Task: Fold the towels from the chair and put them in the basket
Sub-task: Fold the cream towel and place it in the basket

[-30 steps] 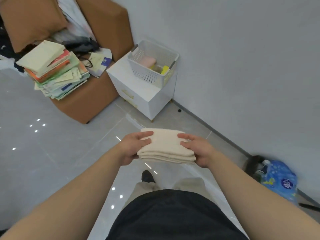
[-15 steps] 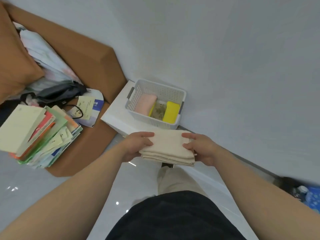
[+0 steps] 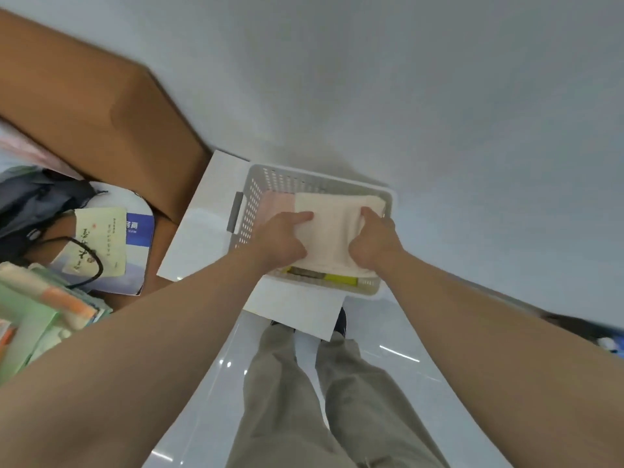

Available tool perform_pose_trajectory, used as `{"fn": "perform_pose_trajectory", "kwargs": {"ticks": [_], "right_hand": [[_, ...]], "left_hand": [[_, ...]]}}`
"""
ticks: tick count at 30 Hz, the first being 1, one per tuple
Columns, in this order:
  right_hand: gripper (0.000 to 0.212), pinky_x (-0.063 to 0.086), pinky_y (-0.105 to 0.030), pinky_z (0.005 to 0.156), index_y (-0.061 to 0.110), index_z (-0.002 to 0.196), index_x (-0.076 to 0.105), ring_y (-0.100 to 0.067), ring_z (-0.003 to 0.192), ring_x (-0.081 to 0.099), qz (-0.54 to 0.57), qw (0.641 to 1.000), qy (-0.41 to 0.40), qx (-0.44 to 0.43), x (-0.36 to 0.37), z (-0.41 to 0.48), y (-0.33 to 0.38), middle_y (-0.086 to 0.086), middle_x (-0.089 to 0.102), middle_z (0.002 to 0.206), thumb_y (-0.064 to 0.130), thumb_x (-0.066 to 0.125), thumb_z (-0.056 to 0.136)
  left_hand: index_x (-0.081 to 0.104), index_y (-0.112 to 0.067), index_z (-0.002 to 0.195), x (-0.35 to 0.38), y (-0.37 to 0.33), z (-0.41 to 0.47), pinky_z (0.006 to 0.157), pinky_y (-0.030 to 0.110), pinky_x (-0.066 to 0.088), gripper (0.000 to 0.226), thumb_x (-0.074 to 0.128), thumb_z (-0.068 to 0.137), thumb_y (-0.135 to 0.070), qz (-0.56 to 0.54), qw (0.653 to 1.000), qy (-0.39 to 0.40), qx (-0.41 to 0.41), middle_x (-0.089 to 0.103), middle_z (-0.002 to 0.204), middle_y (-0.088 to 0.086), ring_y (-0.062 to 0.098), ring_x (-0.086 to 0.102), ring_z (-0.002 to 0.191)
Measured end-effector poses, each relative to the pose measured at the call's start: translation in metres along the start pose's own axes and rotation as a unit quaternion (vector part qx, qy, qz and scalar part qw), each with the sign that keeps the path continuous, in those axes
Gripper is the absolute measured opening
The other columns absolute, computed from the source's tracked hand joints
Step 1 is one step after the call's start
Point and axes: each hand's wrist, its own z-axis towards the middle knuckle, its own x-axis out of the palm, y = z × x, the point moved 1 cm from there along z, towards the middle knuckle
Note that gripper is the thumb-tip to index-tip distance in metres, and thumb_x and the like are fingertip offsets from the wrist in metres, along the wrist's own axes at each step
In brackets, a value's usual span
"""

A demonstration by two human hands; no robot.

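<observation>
A folded cream towel (image 3: 332, 228) is held inside the white perforated basket (image 3: 251, 204). My left hand (image 3: 280, 239) grips its left edge and my right hand (image 3: 373, 243) grips its right edge. A folded pink towel (image 3: 275, 204) lies in the basket at the left, and a yellow one (image 3: 341, 280) peeks out under the cream towel at the near side. The basket stands on a small white cabinet (image 3: 202, 231) against the wall.
A brown armchair (image 3: 101, 106) stands to the left, with a dark bag (image 3: 37, 201), papers (image 3: 101, 241) and a stack of folded towels (image 3: 40, 309) on its seat. My legs (image 3: 320, 400) stand on the glossy floor right in front of the cabinet.
I have stepped up to the cabinet and both hands have carried the cream towel forward and down into the basket, covering the yellow towel.
</observation>
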Motion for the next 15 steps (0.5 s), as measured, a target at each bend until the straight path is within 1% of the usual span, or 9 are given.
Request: {"fn": "perform_pose_trajectory", "kwargs": {"ticks": [1,2,3,4,6,8,11,13,15], "right_hand": [[0.078,0.033,-0.041,0.115,0.022,0.158,0.012,-0.033,0.141,0.029,-0.025,0.999,-0.021,0.014,0.011,0.012,-0.001,-0.018,0.016,0.156,0.011,0.047,0.089],[0.079,0.031,-0.039,0.115,0.022,0.158,0.010,-0.031,0.138,0.034,-0.055,0.997,-0.044,0.023,0.021,0.022,-0.003,-0.020,0.018,0.155,0.012,0.047,0.089],[0.080,0.030,-0.035,0.114,0.021,0.157,0.008,-0.030,0.135,0.039,-0.086,0.994,-0.062,0.027,0.030,0.029,-0.004,-0.022,0.019,0.155,0.012,0.048,0.089],[0.081,0.032,-0.034,0.112,0.021,0.157,0.006,-0.030,0.133,0.042,-0.097,0.992,-0.069,0.032,0.037,0.035,-0.006,-0.024,0.016,0.155,0.011,0.049,0.089],[0.085,0.038,-0.039,0.107,0.023,0.157,0.004,-0.036,0.132,0.042,-0.078,0.993,-0.077,0.043,0.051,0.042,-0.008,-0.020,0.007,0.157,0.006,0.051,0.089],[0.088,0.041,-0.047,0.106,0.025,0.157,0.004,-0.038,0.136,0.035,-0.067,0.992,-0.100,0.044,0.063,0.046,-0.012,-0.015,0.009,0.155,0.002,0.052,0.087],[0.091,0.040,-0.053,0.105,0.025,0.157,0.002,-0.036,0.140,0.028,-0.093,0.990,-0.089,0.056,0.077,0.051,-0.017,-0.016,0.011,0.154,0.000,0.053,0.086],[0.092,0.041,-0.050,0.104,0.023,0.157,0.001,-0.039,0.136,0.034,-0.118,0.988,-0.077,0.059,0.082,0.056,-0.019,-0.019,0.009,0.155,0.000,0.053,0.086],[0.091,0.043,-0.050,0.102,0.021,0.157,0.000,-0.041,0.131,0.040,-0.143,0.986,-0.063,0.058,0.082,0.063,-0.019,-0.021,0.006,0.156,0.000,0.053,0.086]], "left_hand": [[0.046,-0.026,0.148,0.004,0.007,0.015,0.073,0.002,0.046,0.077,0.061,0.081,0.010,0.023,1.000,-0.002,0.016,0.044,0.142,0.004,0.016,0.052,0.108],[0.043,-0.022,0.149,0.008,0.014,0.028,0.069,-0.005,0.038,0.076,0.060,0.083,0.009,0.043,0.999,-0.001,0.034,0.041,0.145,0.004,0.013,0.048,0.112],[0.041,-0.020,0.150,0.012,0.019,0.040,0.071,-0.008,0.032,0.075,0.058,0.084,0.009,0.057,0.997,0.002,0.048,0.037,0.147,0.004,0.013,0.045,0.119],[0.039,-0.020,0.151,0.016,0.025,0.050,0.079,-0.007,0.031,0.075,0.057,0.084,0.009,0.069,0.996,0.004,0.056,0.034,0.149,0.005,0.013,0.041,0.126],[0.035,-0.022,0.153,0.023,0.035,0.065,0.100,0.009,0.033,0.079,0.057,0.083,0.007,0.091,0.994,0.009,0.063,0.028,0.154,0.005,0.019,0.036,0.137],[0.029,-0.026,0.155,0.029,0.041,0.074,0.108,0.021,0.036,0.085,0.059,0.082,0.004,0.126,0.990,0.023,0.062,0.020,0.157,0.004,0.022,0.035,0.139],[0.019,-0.031,0.157,0.032,0.046,0.080,0.105,0.031,0.045,0.094,0.059,0.080,0.005,0.169,0.983,0.050,0.041,0.014,0.156,0.003,0.024,0.040,0.134],[0.015,-0.033,0.157,0.033,0.050,0.082,0.101,0.035,0.048,0.097,0.058,0.079,0.006,0.191,0.979,0.060,0.024,0.015,0.154,0.004,0.026,0.043,0.130],[0.013,-0.034,0.157,0.033,0.054,0.085,0.100,0.034,0.048,0.100,0.060,0.078,0.005,0.216,0.974,0.063,0.017,0.016,0.152,0.004,0.027,0.046,0.127]]}}
